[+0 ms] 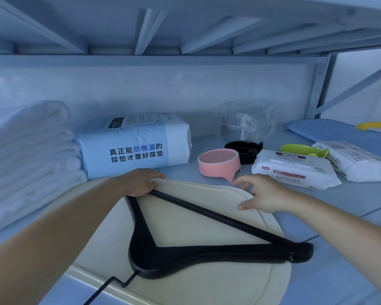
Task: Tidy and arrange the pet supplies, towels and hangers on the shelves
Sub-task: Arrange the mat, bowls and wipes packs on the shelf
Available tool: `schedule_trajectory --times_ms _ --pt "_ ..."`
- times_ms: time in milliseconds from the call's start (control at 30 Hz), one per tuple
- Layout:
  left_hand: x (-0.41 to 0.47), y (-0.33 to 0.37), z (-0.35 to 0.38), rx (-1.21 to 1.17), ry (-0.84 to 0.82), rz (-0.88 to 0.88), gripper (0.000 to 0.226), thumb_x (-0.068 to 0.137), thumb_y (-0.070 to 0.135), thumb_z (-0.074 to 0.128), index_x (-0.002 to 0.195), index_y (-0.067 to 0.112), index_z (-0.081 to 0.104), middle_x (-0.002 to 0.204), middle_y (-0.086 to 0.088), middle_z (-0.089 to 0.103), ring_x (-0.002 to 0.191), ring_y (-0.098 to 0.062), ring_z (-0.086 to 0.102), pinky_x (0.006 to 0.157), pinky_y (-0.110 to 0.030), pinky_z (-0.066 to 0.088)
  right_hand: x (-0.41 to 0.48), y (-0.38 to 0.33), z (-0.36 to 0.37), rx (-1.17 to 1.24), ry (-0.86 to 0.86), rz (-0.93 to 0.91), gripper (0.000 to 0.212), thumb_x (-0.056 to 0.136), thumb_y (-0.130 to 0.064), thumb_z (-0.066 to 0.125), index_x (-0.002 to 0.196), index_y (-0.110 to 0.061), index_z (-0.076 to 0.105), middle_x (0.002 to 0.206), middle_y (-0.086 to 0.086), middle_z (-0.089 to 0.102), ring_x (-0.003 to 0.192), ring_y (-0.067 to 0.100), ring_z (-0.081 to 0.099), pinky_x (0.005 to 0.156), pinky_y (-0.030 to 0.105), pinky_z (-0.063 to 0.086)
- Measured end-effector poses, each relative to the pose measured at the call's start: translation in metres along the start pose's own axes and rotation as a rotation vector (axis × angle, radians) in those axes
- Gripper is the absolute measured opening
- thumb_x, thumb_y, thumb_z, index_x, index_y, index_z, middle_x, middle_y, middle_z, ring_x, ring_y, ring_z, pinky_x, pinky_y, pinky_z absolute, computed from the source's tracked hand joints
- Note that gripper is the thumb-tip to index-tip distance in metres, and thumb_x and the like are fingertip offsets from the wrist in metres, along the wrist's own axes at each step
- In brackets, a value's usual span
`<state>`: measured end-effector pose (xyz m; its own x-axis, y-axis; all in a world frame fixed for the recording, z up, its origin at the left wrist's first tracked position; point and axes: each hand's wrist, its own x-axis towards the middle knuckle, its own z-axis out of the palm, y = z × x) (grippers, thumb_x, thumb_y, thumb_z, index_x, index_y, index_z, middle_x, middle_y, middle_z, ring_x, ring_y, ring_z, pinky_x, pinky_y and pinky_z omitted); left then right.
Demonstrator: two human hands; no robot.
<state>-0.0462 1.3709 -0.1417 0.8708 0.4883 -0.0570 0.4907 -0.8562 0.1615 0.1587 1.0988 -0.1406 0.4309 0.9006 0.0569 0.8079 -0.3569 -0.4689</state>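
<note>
Cream foam fills the near part of my head view: a flat cream mat [198, 219] lying on the pale blue shelf [350, 201], with a black hanger [185, 254] resting on top of it, its hook pointing toward me off the lower edge. My left hand [139, 182] is closed on the mat's far left corner, thumb on top and fingers curled under the edge, right where one tip of the hanger ends. My right hand [260, 194] sits at the mat's far right edge, fingers spread loosely and half open, thumb touching the rim; I cannot tell whether it actually grips anything.

Left of the mat stands a stack of folded white towels [29, 159]. Just behind my left hand lies a pack of pet pads [136, 146] with printed characters. To its right sit a pink bowl [218, 165] and, just behind that, a black bowl [243, 150]. Two packs of wet wipes [293, 170] lie farther right, with a green scoop [304, 149] on top. Crumpled clear plastic [246, 122] sits at the back, and a blue pad [330, 133] in the far right corner.
</note>
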Motion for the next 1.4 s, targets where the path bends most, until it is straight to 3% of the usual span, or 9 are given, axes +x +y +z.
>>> schedule_trajectory --times_ms 100,233,333,667,933,1033,1133,1267,1400 --pt "0.011 -0.002 -0.001 0.023 -0.032 0.009 0.045 0.097 0.015 0.040 0.140 0.027 0.039 0.147 0.003 0.035 0.134 -0.017 0.032 0.112 -0.027 0.022 -0.001 0.000 0.000 0.025 0.017 0.026 0.059 0.071 -0.028 0.080 0.123 -0.027 0.052 0.096 -0.012 0.055 0.086 0.010 0.056 0.079 0.024 0.045" --pt "0.017 -0.008 -0.002 0.026 0.027 0.037 0.034 0.094 0.012 0.044 0.126 0.020 0.054 0.127 -0.001 0.047 0.118 -0.018 0.046 0.098 -0.025 0.033 -0.004 0.007 0.004 0.071 0.070 0.080 0.035 0.070 -0.023 0.081 0.098 -0.025 0.060 0.093 -0.006 0.062 0.077 0.006 0.058 0.074 0.021 0.047" --pt "0.016 -0.013 -0.001 0.019 0.087 0.041 0.023 0.093 0.015 0.050 0.114 0.020 0.058 0.116 0.002 0.050 0.110 -0.017 0.049 0.092 -0.026 0.038 -0.005 0.009 0.010 0.075 0.122 0.081 0.026 0.072 -0.019 0.079 0.090 -0.025 0.062 0.087 -0.009 0.063 0.072 0.000 0.056 0.064 0.012 0.043" --pt "0.011 -0.017 -0.010 0.148 0.190 -0.032 0.011 0.091 0.037 0.055 0.097 0.028 0.053 0.102 0.006 0.059 0.092 -0.016 0.053 0.080 -0.030 0.045 0.007 0.011 -0.003 -0.026 0.115 0.008 0.020 0.077 -0.017 0.075 0.092 -0.023 0.063 0.081 -0.013 0.060 0.067 -0.003 0.052 0.055 0.006 0.034" --pt "-0.004 0.000 -0.023 0.162 0.163 -0.125 0.025 0.093 0.038 0.052 0.109 0.021 0.059 0.094 0.008 0.056 0.088 -0.013 0.050 0.077 -0.026 0.038 0.027 0.027 -0.015 -0.067 0.062 -0.062 0.019 0.079 -0.017 0.073 0.093 -0.023 0.064 0.083 -0.010 0.060 0.069 -0.006 0.050 0.057 0.006 0.033" --pt "-0.010 0.008 -0.020 0.196 0.177 -0.174 0.030 0.094 0.037 0.050 0.120 0.023 0.056 0.116 0.003 0.060 0.100 -0.016 0.053 0.089 -0.029 0.042 0.033 0.034 -0.018 -0.069 0.037 -0.097 0.019 0.079 -0.017 0.073 0.095 -0.023 0.065 0.081 -0.014 0.058 0.069 -0.006 0.050 0.056 0.005 0.033" --pt "-0.019 0.008 -0.008 0.242 0.176 -0.250 0.046 0.096 0.034 0.047 0.140 0.030 0.036 0.141 0.006 0.042 0.130 -0.017 0.039 0.108 -0.033 0.032 0.040 0.039 -0.017 -0.063 0.029 -0.140 0.022 0.079 -0.017 0.073 0.098 -0.022 0.066 0.083 -0.013 0.059 0.070 -0.005 0.051 0.059 0.007 0.035" --pt "-0.042 0.010 0.007 0.166 0.280 -0.278 0.051 0.097 0.025 0.046 0.145 0.029 0.028 0.149 0.004 0.033 0.136 -0.017 0.032 0.114 -0.032 0.022 0.051 0.045 -0.022 -0.041 0.004 -0.193 0.022 0.077 -0.015 0.074 0.097 -0.020 0.068 0.082 -0.012 0.062 0.069 -0.006 0.053 0.059 0.009 0.038" --pt "-0.069 0.020 0.015 0.052 0.282 -0.378 0.042 0.099 0.024 0.041 0.141 0.026 0.038 0.153 0.002 0.026 0.140 -0.017 0.026 0.116 -0.027 0.014 0.053 0.048 -0.028 -0.060 0.012 -0.254 0.024 0.076 -0.020 0.075 0.099 -0.022 0.068 0.087 -0.012 0.064 0.071 -0.003 0.054 0.063 0.015 0.040"
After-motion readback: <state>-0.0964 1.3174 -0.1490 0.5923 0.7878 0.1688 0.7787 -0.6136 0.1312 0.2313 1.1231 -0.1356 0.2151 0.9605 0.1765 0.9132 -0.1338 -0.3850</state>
